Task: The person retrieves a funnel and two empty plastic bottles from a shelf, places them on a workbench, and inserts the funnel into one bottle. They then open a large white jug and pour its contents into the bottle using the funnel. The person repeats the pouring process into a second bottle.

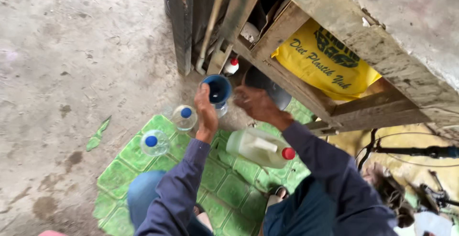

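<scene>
**Both hands at the blue funnel**

The blue funnel (pixel 216 90) stands upright in the neck of a clear bottle on the concrete floor (pixel 71 73), its long axis vertical and its wide mouth facing the camera. The left hand (pixel 205 114) lies at its 8 o'clock, fingers curled against the rim. The right hand (pixel 256 104) sits at its 3 o'clock, fingers loosely spread beside the rim; whether they touch it I cannot tell. The left is nearer. At 5 o'clock of the funnel a pale jug with a red cap (pixel 260 147) lies on the green mat (pixel 224 183). Two blue-capped bottles (pixel 167 131) stand at 8 o'clock.
</scene>
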The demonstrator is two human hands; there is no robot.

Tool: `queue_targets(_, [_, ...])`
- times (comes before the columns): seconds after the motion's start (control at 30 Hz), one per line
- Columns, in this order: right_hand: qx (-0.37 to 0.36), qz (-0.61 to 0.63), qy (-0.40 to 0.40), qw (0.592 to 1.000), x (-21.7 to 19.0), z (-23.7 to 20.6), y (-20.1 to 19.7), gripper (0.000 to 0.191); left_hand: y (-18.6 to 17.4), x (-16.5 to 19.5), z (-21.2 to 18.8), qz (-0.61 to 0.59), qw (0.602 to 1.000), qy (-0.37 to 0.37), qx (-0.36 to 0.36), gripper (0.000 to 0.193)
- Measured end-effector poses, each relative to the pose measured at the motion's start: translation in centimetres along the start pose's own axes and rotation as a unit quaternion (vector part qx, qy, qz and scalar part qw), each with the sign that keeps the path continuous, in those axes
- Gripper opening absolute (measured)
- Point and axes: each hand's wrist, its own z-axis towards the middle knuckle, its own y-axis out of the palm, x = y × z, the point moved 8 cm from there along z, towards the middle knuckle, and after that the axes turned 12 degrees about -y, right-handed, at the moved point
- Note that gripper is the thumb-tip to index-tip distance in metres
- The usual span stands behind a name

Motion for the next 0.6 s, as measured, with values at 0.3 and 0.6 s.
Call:
queue_targets(0.3, [-0.083,0.04,-0.074,0.993,0.1,3.4,2.8,0.035,-1.9,-3.8,0.5,0.04,0.99,0.044,0.132,0.05])
queue_targets(0.6, [0.002,-0.081,-0.138,0.987,-0.9,1.8,3.9,0.026,-0.4,-0.3,-2.1,0.211,0.923,0.257,0.193,0.04])
